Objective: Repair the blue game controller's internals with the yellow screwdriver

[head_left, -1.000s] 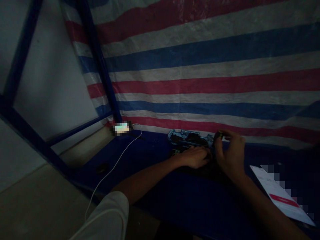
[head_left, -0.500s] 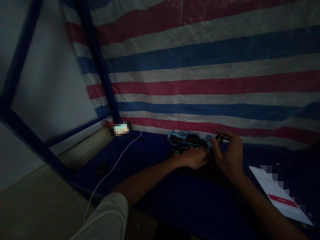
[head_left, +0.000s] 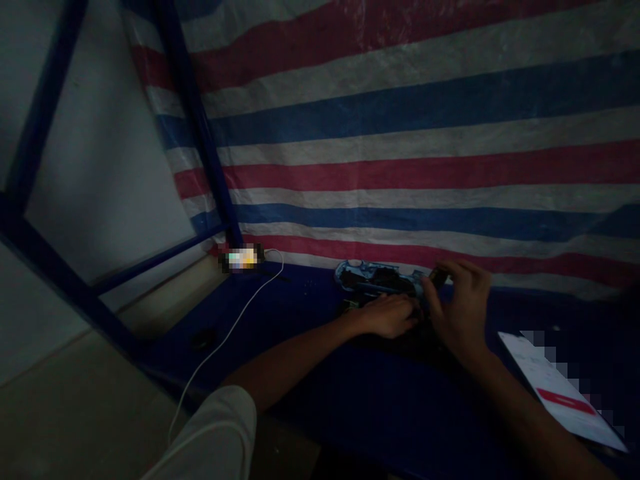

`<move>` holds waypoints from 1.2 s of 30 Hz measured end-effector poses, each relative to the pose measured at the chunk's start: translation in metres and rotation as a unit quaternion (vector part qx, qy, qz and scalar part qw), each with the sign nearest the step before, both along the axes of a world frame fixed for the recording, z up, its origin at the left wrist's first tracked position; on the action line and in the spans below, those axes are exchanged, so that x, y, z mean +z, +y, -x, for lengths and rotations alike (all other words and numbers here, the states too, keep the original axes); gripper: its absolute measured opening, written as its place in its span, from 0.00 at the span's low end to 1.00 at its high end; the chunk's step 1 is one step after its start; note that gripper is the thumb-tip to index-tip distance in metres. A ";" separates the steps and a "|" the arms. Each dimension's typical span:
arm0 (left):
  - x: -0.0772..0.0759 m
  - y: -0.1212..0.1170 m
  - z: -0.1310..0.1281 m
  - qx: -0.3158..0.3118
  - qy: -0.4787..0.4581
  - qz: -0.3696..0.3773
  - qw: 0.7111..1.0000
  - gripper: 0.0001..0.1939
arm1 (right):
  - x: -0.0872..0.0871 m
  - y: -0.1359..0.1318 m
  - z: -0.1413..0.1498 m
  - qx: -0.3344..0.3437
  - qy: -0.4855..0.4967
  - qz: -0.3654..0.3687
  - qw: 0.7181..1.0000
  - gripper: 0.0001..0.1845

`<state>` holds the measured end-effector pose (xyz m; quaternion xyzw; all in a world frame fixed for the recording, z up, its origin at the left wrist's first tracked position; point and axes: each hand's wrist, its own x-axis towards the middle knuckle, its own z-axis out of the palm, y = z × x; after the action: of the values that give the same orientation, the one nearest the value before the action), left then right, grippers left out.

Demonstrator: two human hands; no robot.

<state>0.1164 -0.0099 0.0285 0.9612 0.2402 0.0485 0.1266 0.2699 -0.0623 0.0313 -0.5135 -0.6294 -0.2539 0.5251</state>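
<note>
While a pale sleeve (head_left: 215, 427) fills the foreground by the near edge of the blue surface (head_left: 350, 393), a printed sheet (head_left: 560, 397) with a red band lies slanted off to the right. Near the left edge sits a small dark object (head_left: 203, 339), a white cable (head_left: 245, 307) running past it. And there's the left hand (head_left: 390, 315), fingers curled down over a dark body (head_left: 413, 340); whether it grips, I cannot tell. Just right, the right hand (head_left: 463, 303) has thumb and forefinger nearly together, pinching a small dark piece (head_left: 438, 277), too dim to identify! Behind them, a light-blue shell (head_left: 365, 270) lies close to the far edge. At the far left corner glows a lit device (head_left: 243, 257), blurred; beyond hangs a striped tarp (head_left: 400, 153).
</note>
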 end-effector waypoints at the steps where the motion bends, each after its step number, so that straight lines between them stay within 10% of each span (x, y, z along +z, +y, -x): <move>1: 0.000 0.000 0.000 0.000 -0.001 0.000 1.000 0.14 | 0.000 0.001 -0.001 -0.006 0.002 -0.003 1.000 0.18; 36: 0.009 -0.004 0.006 0.005 -0.017 -0.031 0.999 0.09 | -0.004 0.002 -0.011 0.015 0.162 -0.068 0.984 0.19</move>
<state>0.1102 -0.0141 0.0380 0.9625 0.2412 0.0725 0.1008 0.2811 -0.0607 0.0273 -0.5015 -0.5253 -0.2015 0.6573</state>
